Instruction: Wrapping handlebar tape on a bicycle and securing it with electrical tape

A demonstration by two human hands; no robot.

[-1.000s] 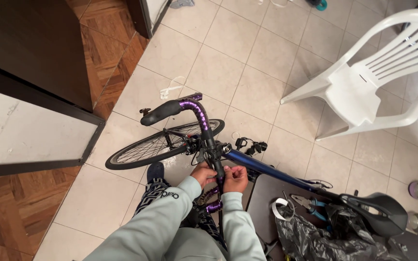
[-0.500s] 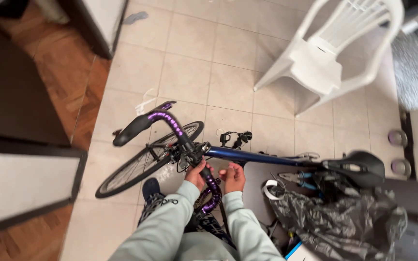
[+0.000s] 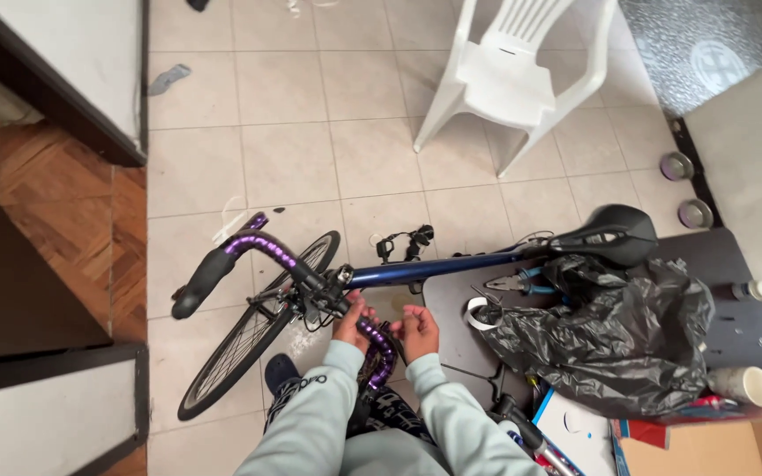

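Note:
A blue bicycle point(image 3: 438, 267) stands across the tiled floor, its front wheel point(image 3: 253, 330) turned toward me. Its drop handlebar point(image 3: 262, 251) is wrapped in purple tape with black ends. My left hand point(image 3: 350, 319) grips the near side of the handlebar just by the stem. My right hand point(image 3: 418, 330) is closed on the purple-taped bend point(image 3: 379, 351) beside it. Both arms wear light grey-green sleeves. The black saddle point(image 3: 606, 234) sits to the right.
A white plastic chair point(image 3: 518, 75) stands behind the bike. A crumpled black plastic bag point(image 3: 615, 339) lies on a dark mat with pliers point(image 3: 509, 283), a white cup point(image 3: 743, 385) and a cardboard box point(image 3: 707, 445). Two small bowls point(image 3: 685, 189) sit by the right wall. Wood flooring lies left.
The view has swung left and down, so the bike and chair sit more centred. My hands stay on the purple-taped handlebar with hardly any shift.

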